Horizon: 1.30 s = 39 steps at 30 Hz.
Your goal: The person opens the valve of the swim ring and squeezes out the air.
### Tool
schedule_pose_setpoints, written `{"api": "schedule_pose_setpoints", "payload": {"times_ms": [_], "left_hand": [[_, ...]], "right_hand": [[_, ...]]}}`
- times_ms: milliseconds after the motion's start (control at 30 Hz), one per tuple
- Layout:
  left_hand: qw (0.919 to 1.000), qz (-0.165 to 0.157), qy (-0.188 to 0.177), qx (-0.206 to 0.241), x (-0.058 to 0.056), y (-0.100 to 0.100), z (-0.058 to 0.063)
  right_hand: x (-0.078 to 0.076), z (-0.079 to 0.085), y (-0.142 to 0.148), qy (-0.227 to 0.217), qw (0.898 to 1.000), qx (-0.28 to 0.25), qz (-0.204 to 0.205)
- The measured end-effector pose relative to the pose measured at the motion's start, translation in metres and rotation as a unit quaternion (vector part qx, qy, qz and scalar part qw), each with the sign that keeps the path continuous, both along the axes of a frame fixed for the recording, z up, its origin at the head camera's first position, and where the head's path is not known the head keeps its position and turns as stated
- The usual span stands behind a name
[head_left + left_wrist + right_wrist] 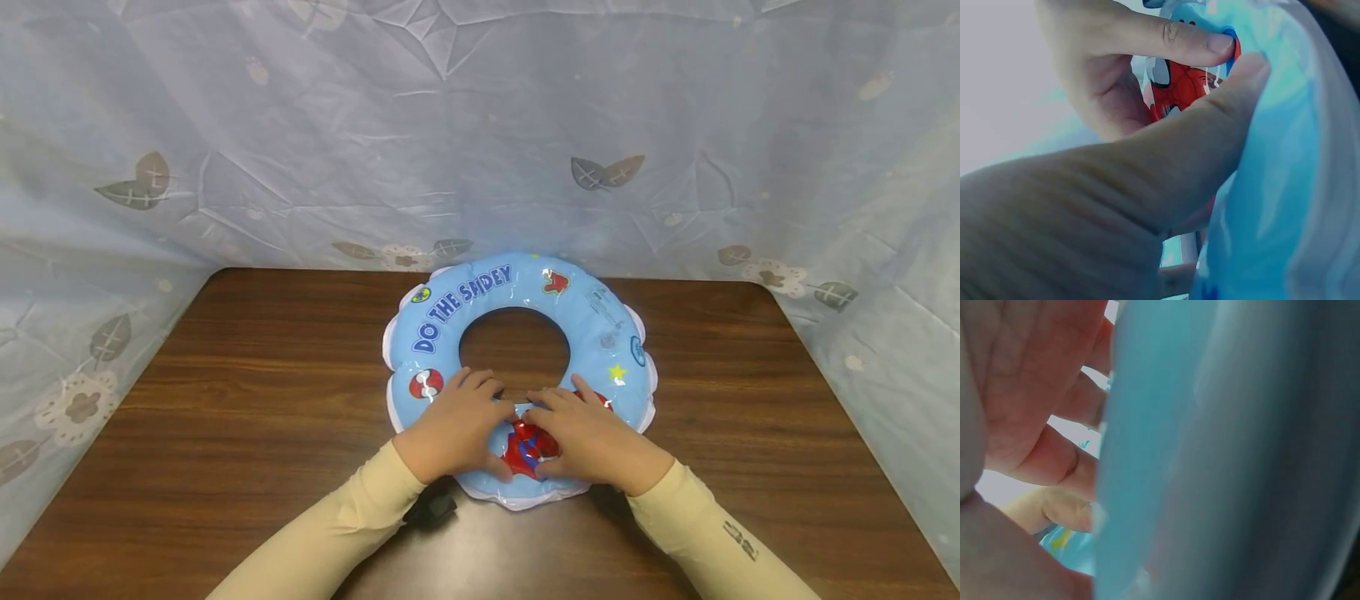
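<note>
A light blue inflated swim ring (600,321) with a scalloped white edge lies flat, printed with "DO THE SPIDEY", a yellow star and red cartoon figures. My left hand (457,425) rests on its near part, fingertips at the inner edge and thumb towards the outer edge. Beside it my right hand (596,433) touches the same stretch with spread fingers, a red and blue figure (528,450) showing between the two. In the left wrist view the thumbs come close together over the print. The right wrist view shows fingertips against the ring's blue side (1141,437), the palm arched away.
The ring lies on a dark brown wooden table (247,400) with rounded far corners. Behind and at both sides hangs a pale grey-blue curtain (337,150) with leaf and flower prints. A small black object (431,508) shows under the left wrist.
</note>
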<state>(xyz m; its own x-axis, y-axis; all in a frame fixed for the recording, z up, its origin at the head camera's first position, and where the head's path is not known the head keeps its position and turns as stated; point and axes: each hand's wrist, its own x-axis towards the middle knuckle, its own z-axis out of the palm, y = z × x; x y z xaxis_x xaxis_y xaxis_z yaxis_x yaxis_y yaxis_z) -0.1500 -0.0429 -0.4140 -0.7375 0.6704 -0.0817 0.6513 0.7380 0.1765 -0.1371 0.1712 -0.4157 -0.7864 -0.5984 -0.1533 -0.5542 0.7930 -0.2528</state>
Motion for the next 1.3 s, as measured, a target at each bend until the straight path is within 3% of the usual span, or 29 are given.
{"api": "schedule_pose_setpoints", "payload": {"times_ms": [133, 300, 467, 667, 867, 967, 1100, 1300], "left_hand": [[0.9998, -0.004, -0.017, 0.002, -0.003, -0.005, 0.001], [0.9992, 0.014, -0.036, 0.009, -0.009, -0.010, -0.001], [0.9994, 0.013, -0.032, -0.005, -0.011, -0.011, -0.004], [0.9991, -0.007, -0.035, -0.025, -0.012, -0.017, 0.001], [0.9987, 0.005, -0.039, -0.032, -0.022, -0.033, 0.008], [0.9980, 0.001, -0.059, -0.024, -0.025, -0.038, 0.011], [0.9967, -0.003, -0.078, -0.025, -0.024, -0.036, 0.015], [0.9954, 0.014, -0.083, -0.046, -0.019, -0.031, 0.017]], "right_hand": [[-0.001, 0.000, -0.001, -0.006, 1.000, -0.003, -0.002], [-0.002, 0.000, 0.000, -0.017, 1.000, -0.002, -0.006], [-0.004, 0.001, 0.001, -0.025, 1.000, -0.006, -0.007], [-0.007, 0.002, 0.006, -0.029, 1.000, -0.006, 0.004], [-0.014, 0.008, 0.018, -0.020, 1.000, 0.019, -0.001], [-0.016, 0.011, 0.024, -0.004, 0.999, 0.034, -0.011], [-0.016, 0.014, 0.028, 0.007, 0.999, 0.043, -0.020], [-0.016, 0.013, 0.029, -0.013, 0.999, 0.038, -0.030]]}}
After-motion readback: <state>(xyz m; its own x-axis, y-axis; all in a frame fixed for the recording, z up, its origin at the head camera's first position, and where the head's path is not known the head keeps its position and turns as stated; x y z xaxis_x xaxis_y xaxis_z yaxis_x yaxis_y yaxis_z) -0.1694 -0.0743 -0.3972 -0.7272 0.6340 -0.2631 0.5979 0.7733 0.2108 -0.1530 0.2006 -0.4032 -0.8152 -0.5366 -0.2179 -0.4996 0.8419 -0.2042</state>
